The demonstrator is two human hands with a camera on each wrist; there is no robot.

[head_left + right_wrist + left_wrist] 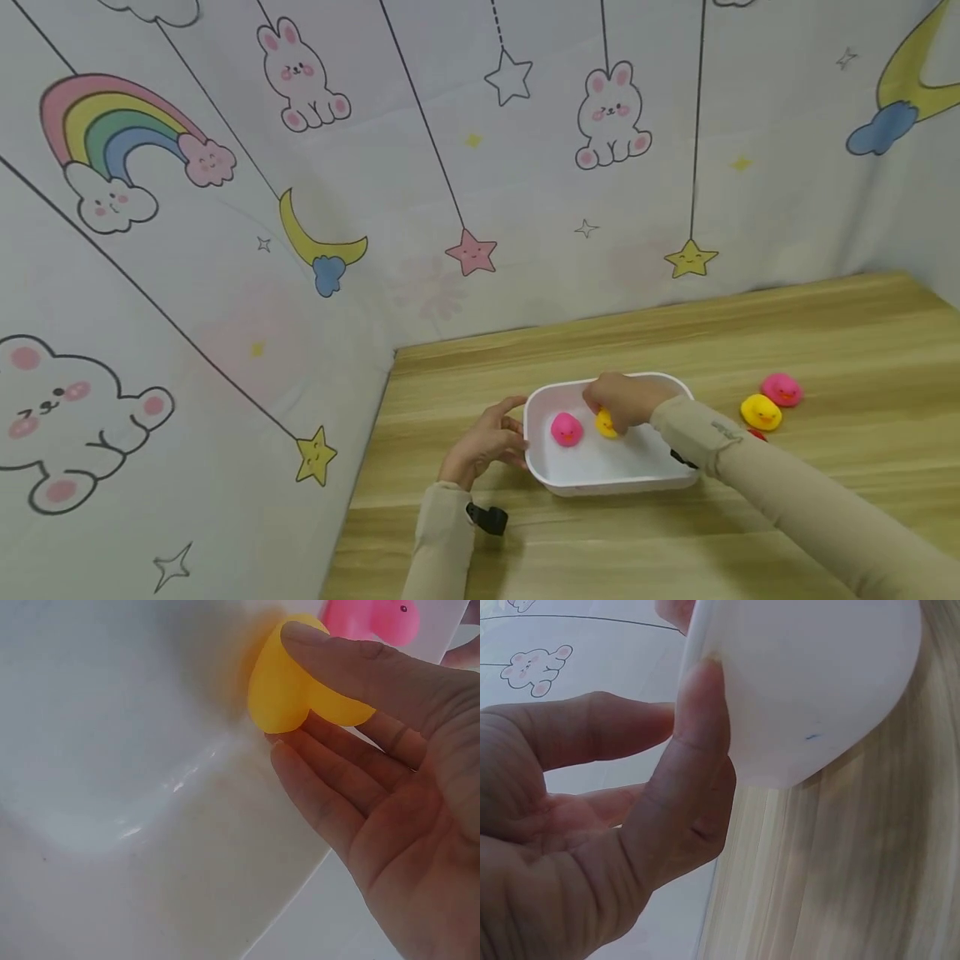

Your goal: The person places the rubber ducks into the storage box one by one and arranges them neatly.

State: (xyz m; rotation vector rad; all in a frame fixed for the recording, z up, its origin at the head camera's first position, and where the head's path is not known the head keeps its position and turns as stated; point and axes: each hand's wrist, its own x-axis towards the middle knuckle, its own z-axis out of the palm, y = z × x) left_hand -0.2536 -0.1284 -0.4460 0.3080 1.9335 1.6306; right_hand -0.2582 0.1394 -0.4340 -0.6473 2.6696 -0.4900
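Note:
A white plastic basin (pixel 577 487) stands on the wooden table. Its left rim is between the thumb and fingers of my left hand (pixel 487 442), which holds it there; the left wrist view shows the fingertips against the rim and outer wall (pixel 817 682). Inside the basin, my right hand (pixel 626 400) pinches a yellow rubber duck (pixel 281 690), thumb on top and fingers beneath. Part of this duck is hidden by the hand in the head view. A pink rubber duck (pixel 566 429) sits in the basin to the left of it.
Right of the basin on the table (pixel 847 333) lie another yellow duck (pixel 761 412), another pink duck (pixel 782 390) and a red thing (pixel 757 435) mostly hidden by the right sleeve. A printed cloth (pixel 540 192) hangs behind and at left.

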